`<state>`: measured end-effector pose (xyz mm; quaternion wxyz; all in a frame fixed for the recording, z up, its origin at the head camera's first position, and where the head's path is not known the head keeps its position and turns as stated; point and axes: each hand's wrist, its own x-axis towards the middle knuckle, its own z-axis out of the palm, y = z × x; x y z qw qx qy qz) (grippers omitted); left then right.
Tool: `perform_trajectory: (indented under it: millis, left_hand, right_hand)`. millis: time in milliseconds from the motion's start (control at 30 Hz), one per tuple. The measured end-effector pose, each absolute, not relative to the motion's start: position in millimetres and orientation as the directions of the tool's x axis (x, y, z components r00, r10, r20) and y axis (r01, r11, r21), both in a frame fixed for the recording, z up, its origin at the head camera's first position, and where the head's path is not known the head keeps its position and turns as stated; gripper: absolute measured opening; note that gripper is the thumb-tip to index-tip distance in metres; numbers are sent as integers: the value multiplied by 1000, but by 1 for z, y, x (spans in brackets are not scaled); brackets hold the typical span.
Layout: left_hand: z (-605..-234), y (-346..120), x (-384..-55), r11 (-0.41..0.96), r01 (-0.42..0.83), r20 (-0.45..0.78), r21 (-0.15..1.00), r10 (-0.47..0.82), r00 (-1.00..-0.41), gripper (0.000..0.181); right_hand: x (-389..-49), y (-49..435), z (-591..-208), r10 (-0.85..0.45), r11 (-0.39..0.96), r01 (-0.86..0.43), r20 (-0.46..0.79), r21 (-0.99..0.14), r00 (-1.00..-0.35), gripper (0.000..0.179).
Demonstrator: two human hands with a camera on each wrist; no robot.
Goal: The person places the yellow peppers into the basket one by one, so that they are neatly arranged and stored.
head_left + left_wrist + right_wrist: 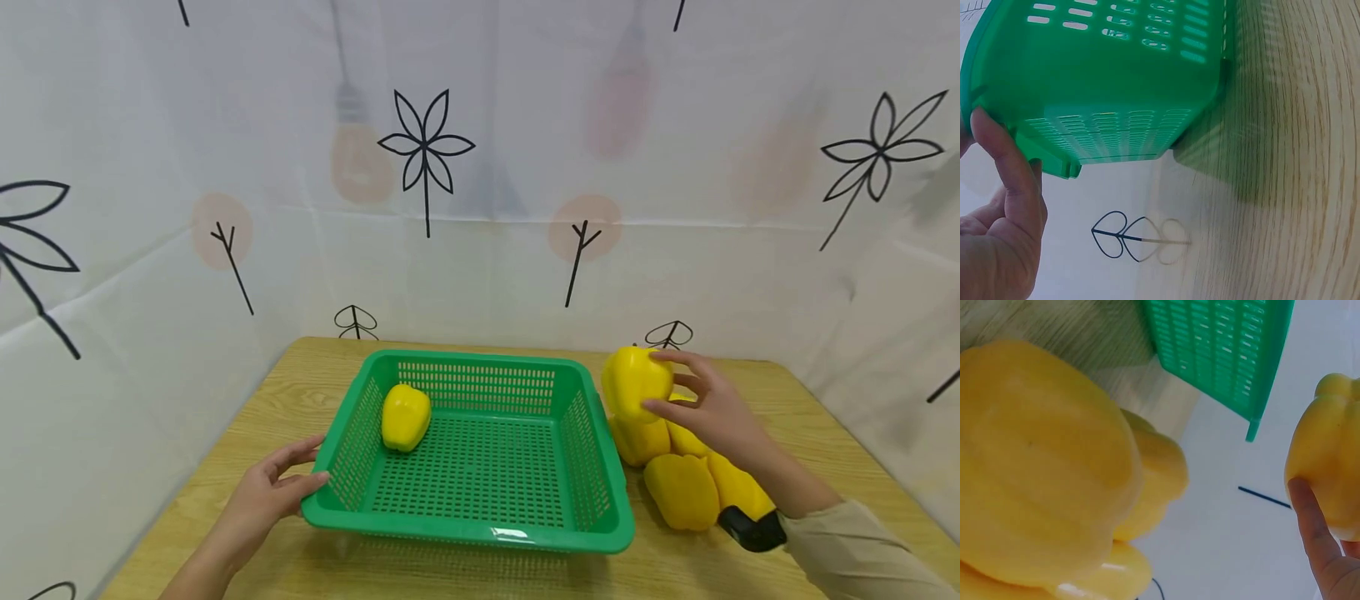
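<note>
Yellow pepper [637, 385] held above the pile, green basket [412, 525] pinched at its rim

Right of centre in the head view, the yellow pepper is pinched by the right hand [705, 408], thumb low on its side and fingertips higher up, a spread that probably keeps so rounded a shape from slipping. It is held over the other peppers [681, 493], which are clustered at the lower right, just beside the basket's right wall; little reach across seems to be needed from there.

The basket is set on the wooden table [255, 433] at the lower centre, its open top plainly left unobstructed. Its left rim is pinched between thumb and finger of the left hand [262, 496], as the left wrist view also suggests, presumably so that it is steadied. A single pepper [406, 418] is seen inside, against the left wall, where the middle and right of the basket floor are left uncovered.
</note>
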<state>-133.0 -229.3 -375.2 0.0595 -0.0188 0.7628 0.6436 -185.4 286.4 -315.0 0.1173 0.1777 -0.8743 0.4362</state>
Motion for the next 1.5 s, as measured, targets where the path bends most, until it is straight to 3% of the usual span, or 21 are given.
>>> perform_trajectory:
  millis: [700,1133,1500]
  left_hand:
    - [-375,-229,-133,173,-113,-122,978,39,-992,64]
    - [-376,-229,-134,164,-119,-127,979,43,-991,63]
    - [-375,-228,-133,162,-119,-126,980,36,-991,63]
  right_hand:
    - [-186,244,-302,-320,418,-513,407,-749,-855,56]
    - [-199,222,-296,-345,320,-492,384,-810,-856,57]
    - [-210,203,-294,-360,314,-448,332,-837,-872,58]
